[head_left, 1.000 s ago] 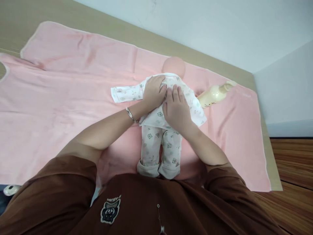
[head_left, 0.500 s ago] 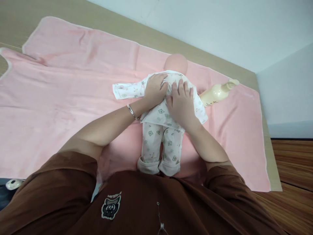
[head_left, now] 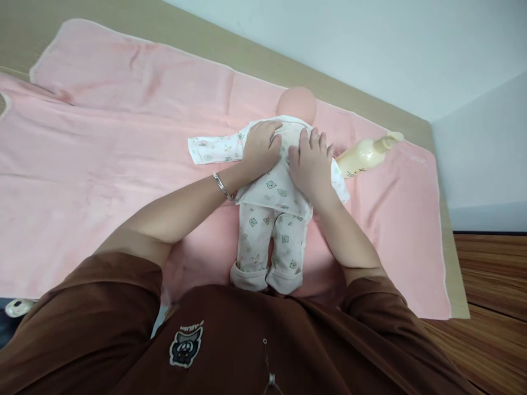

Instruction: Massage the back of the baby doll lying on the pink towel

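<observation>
A baby doll (head_left: pixel 272 219) in white printed pyjamas lies on a pink towel (head_left: pixel 102 148), its bald head (head_left: pixel 297 103) pointing away from me. My left hand (head_left: pixel 260 147) rests flat on the doll's left shoulder, beside the empty sleeve stretched out to the left. My right hand (head_left: pixel 312 164) lies flat on the right side of the doll's upper body, fingers extended toward the neck. Neither hand grips anything. A thin bracelet sits on my left wrist.
A cream pump bottle (head_left: pixel 364 156) lies on its side on the towel, just right of the doll. The towel covers a light wooden table (head_left: pixel 415 127) against a white wall. Dark wooden floor (head_left: pixel 494 285) shows at the right. A small whitish object (head_left: pixel 16 307) sits at the lower left edge.
My right hand has slid up and to the right across the doll's upper body, from the middle to the shoulder area. My left hand has stayed on the other shoulder.
</observation>
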{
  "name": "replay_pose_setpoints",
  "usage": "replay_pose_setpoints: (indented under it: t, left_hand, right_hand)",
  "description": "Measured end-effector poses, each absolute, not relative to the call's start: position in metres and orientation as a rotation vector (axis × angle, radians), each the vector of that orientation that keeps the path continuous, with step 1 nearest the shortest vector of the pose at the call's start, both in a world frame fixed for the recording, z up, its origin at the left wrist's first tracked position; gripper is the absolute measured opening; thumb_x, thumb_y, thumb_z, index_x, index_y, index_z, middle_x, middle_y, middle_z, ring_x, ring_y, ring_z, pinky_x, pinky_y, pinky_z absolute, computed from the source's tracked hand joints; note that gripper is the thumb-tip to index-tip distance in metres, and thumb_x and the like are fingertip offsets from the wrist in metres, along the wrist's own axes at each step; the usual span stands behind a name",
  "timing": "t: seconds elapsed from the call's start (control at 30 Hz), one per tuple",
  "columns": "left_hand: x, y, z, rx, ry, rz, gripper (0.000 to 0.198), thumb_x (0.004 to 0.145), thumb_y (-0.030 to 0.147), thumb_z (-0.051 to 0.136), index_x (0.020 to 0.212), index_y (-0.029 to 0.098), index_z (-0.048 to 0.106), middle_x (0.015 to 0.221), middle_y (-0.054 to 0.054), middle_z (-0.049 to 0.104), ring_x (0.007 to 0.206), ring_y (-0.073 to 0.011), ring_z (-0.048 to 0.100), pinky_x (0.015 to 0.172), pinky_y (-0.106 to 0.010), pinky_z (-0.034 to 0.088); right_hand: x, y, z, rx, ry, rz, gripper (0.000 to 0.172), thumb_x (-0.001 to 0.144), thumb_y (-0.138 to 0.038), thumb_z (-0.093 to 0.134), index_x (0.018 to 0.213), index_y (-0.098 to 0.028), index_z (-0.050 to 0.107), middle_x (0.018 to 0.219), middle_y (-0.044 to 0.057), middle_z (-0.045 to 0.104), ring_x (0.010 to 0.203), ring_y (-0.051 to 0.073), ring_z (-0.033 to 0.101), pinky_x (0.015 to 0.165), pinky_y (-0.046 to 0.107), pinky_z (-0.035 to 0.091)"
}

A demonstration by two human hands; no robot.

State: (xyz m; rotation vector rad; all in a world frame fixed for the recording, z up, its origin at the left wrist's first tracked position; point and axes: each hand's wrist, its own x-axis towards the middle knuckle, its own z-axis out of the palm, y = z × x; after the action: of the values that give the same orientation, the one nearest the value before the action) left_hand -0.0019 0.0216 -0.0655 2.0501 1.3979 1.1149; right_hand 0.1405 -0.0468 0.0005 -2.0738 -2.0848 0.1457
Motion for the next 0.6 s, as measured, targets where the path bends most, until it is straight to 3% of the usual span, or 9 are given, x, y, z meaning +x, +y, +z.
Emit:
replay_pose_setpoints:
  t: [0.17, 0.27, 0.37, 0.47, 0.6]
  left_hand:
    - [-0.001, 0.027, -0.068, 2.04, 1.41, 1.092, 0.052, 0.104, 0.045, 0.029, 0.133, 0.018, 0.063, 0.144, -0.01, 0.07, 0.136, -0.0274, 0.061, 0.127, -0.054, 0.044]
    - [-0.002, 0.025, -0.067, 2.04, 1.387, 1.146, 0.054, 0.105, 0.048, 0.024, 0.126, 0.021, 0.065, 0.138, -0.011, 0.072, 0.132, -0.0276, 0.063, 0.123, -0.052, 0.047]
    - [-0.002, 0.023, -0.067, 2.043, 1.387, 1.16, 0.047, 0.104, 0.044, 0.032, 0.13, 0.022, 0.065, 0.141, -0.012, 0.071, 0.137, -0.0278, 0.062, 0.126, -0.049, 0.045]
    - [-0.003, 0.024, -0.07, 2.056, 1.377, 1.155, 0.045, 0.099, 0.033, 0.04, 0.135, 0.021, 0.064, 0.146, -0.013, 0.069, 0.141, -0.0275, 0.062, 0.129, -0.047, 0.043]
    - [-0.004, 0.024, -0.071, 2.041, 1.373, 1.175, 0.04, 0.1, 0.033, 0.043, 0.131, 0.023, 0.066, 0.144, -0.012, 0.071, 0.139, -0.0276, 0.064, 0.128, -0.047, 0.045]
  right_hand:
    - [0.119, -0.078, 0.004, -1.801, -2.393, 0.117, 0.071, 0.105, -0.028, 0.045, 0.169, -0.003, 0.033, 0.179, 0.017, 0.021, 0.169, 0.04, 0.014, 0.142, 0.06, 0.012]
    - [0.131, -0.056, 0.005, -1.783, -2.418, 0.223, 0.067, 0.106, -0.027, 0.043, 0.17, -0.01, 0.036, 0.18, 0.01, 0.018, 0.171, 0.034, 0.01, 0.142, 0.059, 0.009]
    - [0.15, -0.025, 0.006, -1.929, -2.319, 0.3, 0.067, 0.108, -0.029, 0.041, 0.173, -0.016, 0.031, 0.182, 0.005, 0.011, 0.171, 0.032, 0.008, 0.141, 0.059, 0.01]
    - [0.156, -0.019, 0.004, -2.032, -2.183, 0.285, 0.068, 0.111, -0.034, 0.038, 0.174, -0.012, 0.024, 0.182, 0.01, 0.011, 0.17, 0.036, 0.011, 0.141, 0.059, 0.012]
    - [0.138, -0.051, 0.002, -1.952, -2.192, 0.158, 0.066, 0.11, -0.035, 0.036, 0.168, -0.004, 0.034, 0.177, 0.021, 0.024, 0.168, 0.041, 0.019, 0.138, 0.063, 0.02]
